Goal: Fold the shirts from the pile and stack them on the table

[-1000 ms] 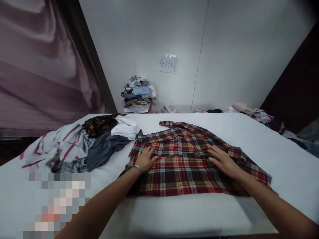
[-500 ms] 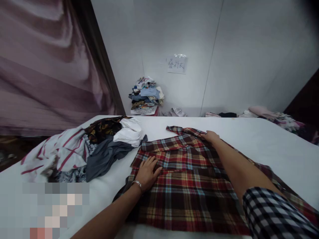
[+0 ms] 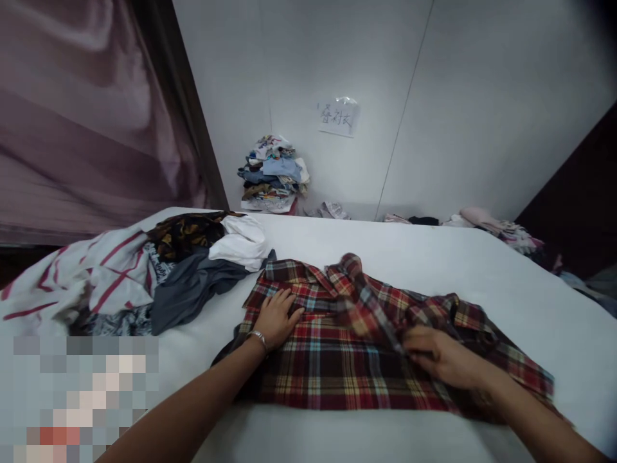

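Plaid shirt (image 3: 337, 360) lies spread on the white bed (image 3: 434, 257), just right of the pile of clothes (image 3: 144, 276). Half a second ago the right hand (image 3: 441, 357) reached to the shirt's far collar; now it is back near the shirt's middle, fingers pinched on a fold of fabric drawn toward the person. Left hand (image 3: 274, 318) stays flat and open, pressing the shirt's left side, well apart from the right.

Left of plaid shirt (image 3: 347, 347), passage blocked by clothes heap (image 3: 144, 276). Bare white bed surface (image 3: 434, 257) left open beyond and right of shirt.
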Demonstrator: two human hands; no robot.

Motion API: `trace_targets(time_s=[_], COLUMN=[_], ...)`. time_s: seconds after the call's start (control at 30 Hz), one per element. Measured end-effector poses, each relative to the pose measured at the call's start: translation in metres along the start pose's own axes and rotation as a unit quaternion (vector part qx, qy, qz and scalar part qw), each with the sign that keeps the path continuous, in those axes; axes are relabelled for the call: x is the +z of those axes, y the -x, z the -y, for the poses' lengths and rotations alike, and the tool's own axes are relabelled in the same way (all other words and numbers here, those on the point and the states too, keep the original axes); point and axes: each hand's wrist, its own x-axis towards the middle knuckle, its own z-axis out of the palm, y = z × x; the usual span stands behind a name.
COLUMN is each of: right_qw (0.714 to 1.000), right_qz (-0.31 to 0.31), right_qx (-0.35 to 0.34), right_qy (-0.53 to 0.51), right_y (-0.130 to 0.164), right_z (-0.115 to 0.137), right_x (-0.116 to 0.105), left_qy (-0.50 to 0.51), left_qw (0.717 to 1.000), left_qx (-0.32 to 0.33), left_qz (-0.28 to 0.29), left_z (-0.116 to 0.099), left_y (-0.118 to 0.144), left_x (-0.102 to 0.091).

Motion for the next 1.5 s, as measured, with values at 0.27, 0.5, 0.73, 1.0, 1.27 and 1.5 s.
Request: trace_targets(time_s=[0.27,0.5,0.73,1.0,1.27,1.5], right_qw=[0.963,0.904,0.863,0.818,0.835,0.799], right_qz=[-0.124,-0.034,-0.290,-0.440,-0.428,-0.480], right_qx=[0.174,0.340,0.217,0.064,0.103,0.025], right_qy=[-0.166,-0.258,-0.352,-0.364,-0.330,-0.361], right_y=[-0.045,-0.157,-0.176,-0.143,-0.118,-0.079], right_z=[0.014,0.023,-0.010,-0.048,-0.046,-0.032], right_x=[0.004,0.023,-0.094,-0.227,-0.230,-0.230], left_qy=[-0.007,0.008,0.016,-0.035,-0.131,-0.165], left_qw=[1.000,1.000,1.000,0.994,0.991,0.981], left_qx=[0.000,-0.003,0.001,0.052,0.020,0.098], left_qz=[-0.001,0.007,0.008,-0.094,0.013,-0.011], left_z=[-0.001,-0.003,-0.004,-0.011,-0.006,-0.004], left_y=[-0.004,-0.003,0.000,-0.050,-0.132,-0.101], left_x=[0.001,-0.004,-0.003,-0.038,-0.047,-0.089])
